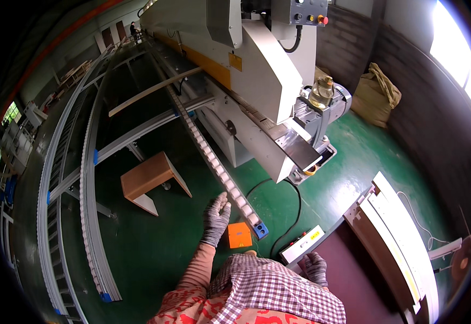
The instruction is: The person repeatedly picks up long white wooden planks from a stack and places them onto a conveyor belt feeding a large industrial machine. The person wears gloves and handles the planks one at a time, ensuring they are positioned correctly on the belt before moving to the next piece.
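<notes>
My left hand [216,217], in a grey knit glove, reaches forward with fingers straight and together, right beside the near end of a white roller rail [214,159]. It holds nothing. Just below it on the green floor sits a small orange box [239,235]. My right hand [315,268], also gloved, hangs low by my checked apron, fingers loosely apart, close to a white control box [302,244] with coloured buttons. A long pale wooden strip [154,89] lies across the rails farther ahead, out of reach of both hands.
A large white and yellow machine [257,70] runs along the right of the rail, with a motor [324,102] at its near end. A wooden stool [148,181] stands on the floor. Roller tracks [87,183] curve at left. Stacked white panels [392,237] and a tan sack [377,94] are at right.
</notes>
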The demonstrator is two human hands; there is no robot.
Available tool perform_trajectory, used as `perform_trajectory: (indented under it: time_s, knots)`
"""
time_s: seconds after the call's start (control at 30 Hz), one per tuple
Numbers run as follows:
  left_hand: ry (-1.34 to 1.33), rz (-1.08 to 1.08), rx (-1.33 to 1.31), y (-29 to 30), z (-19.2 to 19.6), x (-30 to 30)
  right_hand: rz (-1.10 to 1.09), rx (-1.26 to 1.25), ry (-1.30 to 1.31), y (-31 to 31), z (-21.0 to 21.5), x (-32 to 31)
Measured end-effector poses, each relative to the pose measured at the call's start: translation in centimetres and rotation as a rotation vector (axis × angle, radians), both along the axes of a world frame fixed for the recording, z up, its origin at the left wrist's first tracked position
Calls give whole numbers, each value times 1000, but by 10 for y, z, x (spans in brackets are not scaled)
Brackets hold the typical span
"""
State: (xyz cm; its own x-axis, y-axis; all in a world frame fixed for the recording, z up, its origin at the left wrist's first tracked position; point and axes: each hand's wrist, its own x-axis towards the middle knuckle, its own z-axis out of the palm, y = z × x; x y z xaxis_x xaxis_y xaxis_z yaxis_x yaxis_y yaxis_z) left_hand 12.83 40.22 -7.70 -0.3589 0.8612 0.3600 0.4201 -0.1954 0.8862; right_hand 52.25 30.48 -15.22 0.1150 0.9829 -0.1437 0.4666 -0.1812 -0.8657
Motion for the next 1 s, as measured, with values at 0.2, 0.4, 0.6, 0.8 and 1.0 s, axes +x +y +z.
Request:
perform_trajectory:
  time_s: [0.2,0.4,0.6,0.8,1.0]
  knots:
    - [262,115,130,50,25,-42,-171,-197,242,-10,-40,10]
    - [439,190,-53,96,54,-84,-173,-226,-72,2,-33,5]
    - [600,308,-179,146,59,-139,-225,-315,-38,7,-25,3]
    - [802,385,-224,199,50,-216,-220,-350,-189,12,-11,-7]
    - [1056,441,-343,254,62,-281,-236,-420,-384,17,16,-27]
